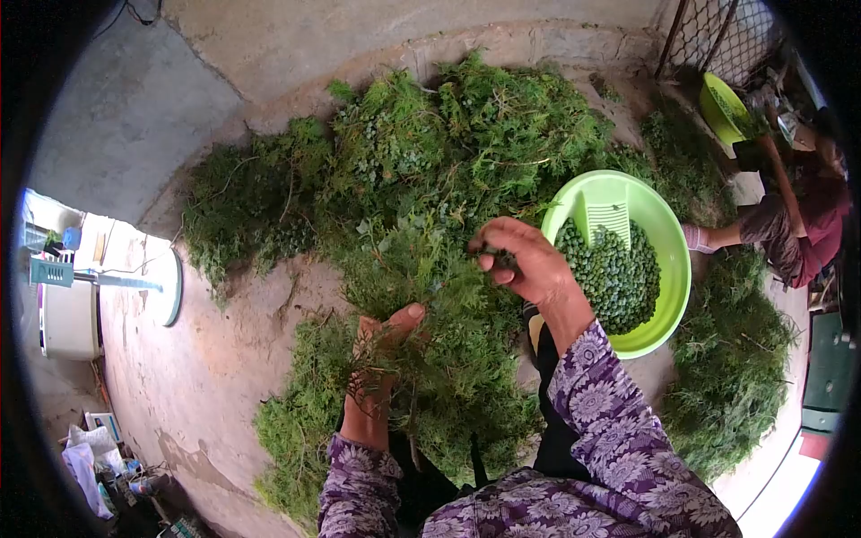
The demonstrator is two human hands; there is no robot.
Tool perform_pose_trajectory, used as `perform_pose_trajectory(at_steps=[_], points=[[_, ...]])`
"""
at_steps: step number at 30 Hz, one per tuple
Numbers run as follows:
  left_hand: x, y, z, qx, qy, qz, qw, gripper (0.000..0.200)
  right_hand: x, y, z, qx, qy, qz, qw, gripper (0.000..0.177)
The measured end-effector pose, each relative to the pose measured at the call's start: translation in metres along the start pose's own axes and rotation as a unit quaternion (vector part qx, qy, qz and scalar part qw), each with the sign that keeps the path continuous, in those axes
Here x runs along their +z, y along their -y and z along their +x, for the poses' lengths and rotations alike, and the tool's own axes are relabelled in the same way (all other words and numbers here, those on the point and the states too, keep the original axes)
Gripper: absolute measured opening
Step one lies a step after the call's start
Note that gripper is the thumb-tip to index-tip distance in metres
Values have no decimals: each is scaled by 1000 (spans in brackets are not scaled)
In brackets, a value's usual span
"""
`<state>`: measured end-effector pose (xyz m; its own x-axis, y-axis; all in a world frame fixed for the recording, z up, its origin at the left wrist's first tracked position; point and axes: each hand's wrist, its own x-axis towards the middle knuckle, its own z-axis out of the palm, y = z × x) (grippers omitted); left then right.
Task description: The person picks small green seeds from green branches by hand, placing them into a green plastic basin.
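Observation:
My left hand (387,334) is wrapped round a leafy evergreen branch (408,269), its thumb lying across the foliage. The flat green sprays stand up in front of me and partly hide the fingers. To the right of that branch is my right hand (525,264), with its fingers curled in; small dark bits show between them, too small to name surely. Just beyond it sits a light green plastic basin (674,269) with a ribbed washboard panel (607,215). Many small round green cones (614,282) lie heaped in it.
A large pile of cut evergreen branches (395,134) lies along the wall, with more branches (731,359) at the right. Another person (807,211) sits at the far right near a second green basin (722,108). A fan's round base (170,287) stands at left.

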<state>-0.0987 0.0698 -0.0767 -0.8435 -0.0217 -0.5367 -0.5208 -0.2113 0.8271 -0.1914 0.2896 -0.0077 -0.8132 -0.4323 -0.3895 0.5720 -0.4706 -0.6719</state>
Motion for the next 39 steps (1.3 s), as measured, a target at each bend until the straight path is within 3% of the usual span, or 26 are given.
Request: perform_pose_trajectory(at_steps=[4,8,10,14,18,21,24,26,28,29,31,32,33,35,37,39], points=[[-3,4,2,10,-18,13,1000,38,7,-10,0,74,56,-74,993,21],[-8,17,12,16,-29,27,999,38,25,-13,-7,104,23,-167,980,30],[-13,37,22,8,-121,-48,991,51,19,-14,-5,99,40,-159,981,30],[9,-9,-9,48,-106,-26,993,56,25,-11,-9,94,21,-200,975,31],[20,-29,-23,84,-67,16,994,43,22,-13,-5,96,89,-222,966,27],[23,-36,-28,111,-38,48,992,36,10,-27,7,31,95,-184,978,21],[16,-23,-19,92,-47,49,993,35,11,-26,8,-32,72,-246,966,19],[1,3,-4,38,-84,33,995,37,8,-10,5,-24,-58,-247,967,16],[-7,16,5,-15,-121,14,992,39,-5,1,3,-74,-89,-138,984,15],[-8,15,5,-14,-121,13,992,39,-7,9,-2,-106,-121,-183,970,15],[-9,14,5,-22,-115,6,993,41,-21,22,-10,-165,-203,-291,920,16],[-10,14,5,-25,-112,2,993,44,-31,30,-15,-202,-249,-377,869,17],[-11,13,4,-29,-110,-3,994,46,-51,36,-16,-241,-311,-511,764,21],[-12,12,4,-36,-106,-14,994,52,-83,45,-27,-227,-399,-682,570,24],[-11,10,4,-44,-99,-25,994,60,-117,38,-29,-228,-477,-718,453,26],[7,-22,-16,-43,-93,-39,994,60,-122,38,-26,-274,-458,-726,433,26]])
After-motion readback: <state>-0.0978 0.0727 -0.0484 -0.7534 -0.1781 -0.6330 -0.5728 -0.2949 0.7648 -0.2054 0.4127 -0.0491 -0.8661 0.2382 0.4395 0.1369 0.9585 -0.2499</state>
